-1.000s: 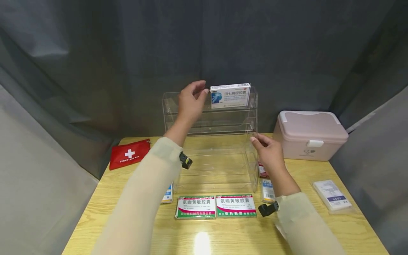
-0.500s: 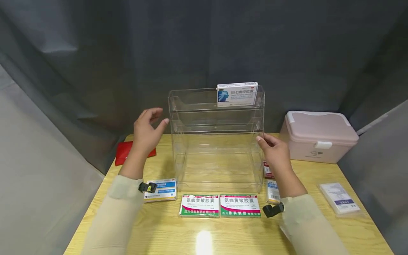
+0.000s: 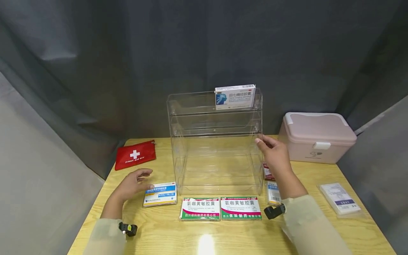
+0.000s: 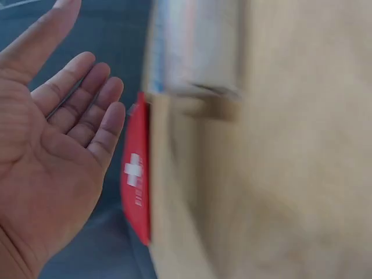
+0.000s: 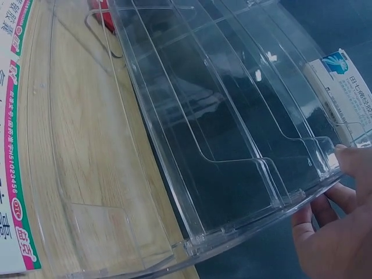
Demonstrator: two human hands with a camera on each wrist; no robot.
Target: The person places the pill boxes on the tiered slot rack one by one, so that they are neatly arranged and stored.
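Observation:
A clear acrylic tiered rack [image 3: 215, 145] stands upright on the table. My right hand [image 3: 276, 156] pinches its right side edge, thumb in front and fingers behind, as the right wrist view shows. In the rack's top tier, at the right, sits a white medicine box [image 3: 235, 98] with a blue head picture. My left hand [image 3: 131, 186] holds nothing; its fingers are loosely bent and apart. Its thumb is at the left edge of a blue-and-white medicine box [image 3: 160, 196] lying flat on the table; whether they touch I cannot tell.
Two green-and-white medicine boxes [image 3: 200, 209] lie before the rack. A red first aid pouch [image 3: 136, 155] is at the back left. Right of the rack are a pink lidded case [image 3: 318, 138], a small blue-white box [image 3: 273, 193], a red box [image 3: 267, 172] and a bagged white box [image 3: 341, 199].
My left hand has left the rack's top tier beside the head-picture box, swinging left and down to the blue-and-white box. The right hand keeps its grip on the rack's side.

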